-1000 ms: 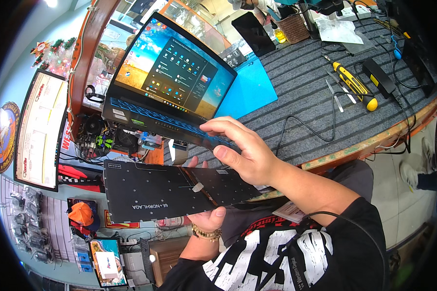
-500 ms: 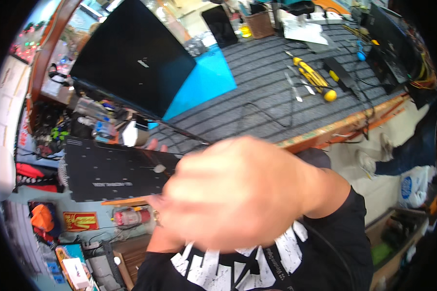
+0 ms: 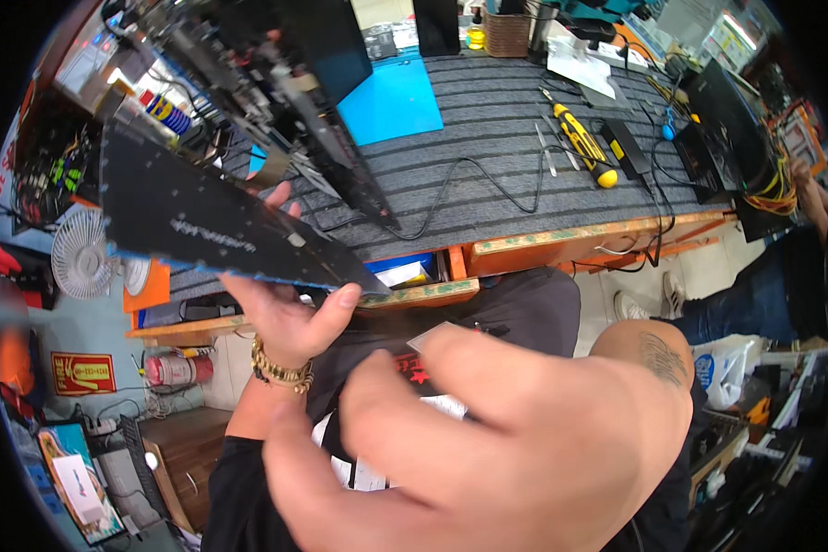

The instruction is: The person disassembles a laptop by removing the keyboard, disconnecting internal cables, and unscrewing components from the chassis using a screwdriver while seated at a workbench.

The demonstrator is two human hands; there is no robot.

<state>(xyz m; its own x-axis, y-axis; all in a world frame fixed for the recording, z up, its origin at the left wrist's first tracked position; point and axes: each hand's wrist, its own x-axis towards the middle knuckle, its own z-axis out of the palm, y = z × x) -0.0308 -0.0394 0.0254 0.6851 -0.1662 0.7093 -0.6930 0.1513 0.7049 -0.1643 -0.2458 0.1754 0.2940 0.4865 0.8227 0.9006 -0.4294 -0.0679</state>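
My left hand grips a thin black keyboard-sized panel from below, thumb at its near edge, with fingertips showing beyond it. My right hand is large and smeared by motion low in the view, over my lap, fingers curled; I cannot tell whether it holds anything. A small pale flat piece shows by its fingertip. Beyond the panel stands the laptop, with a dark screen and blurred exposed components beside it.
The striped mat bears a blue pad, yellow screwdriver, tweezers, cables and black adapter. An open drawer is under the bench edge. A fan stands left. Another person's hand and legs show right.
The laptop's screen has gone from lit to dark and the laptop's angle has changed. The panel in my left hand has tilted up. My right hand has moved from the laptop down toward my lap.
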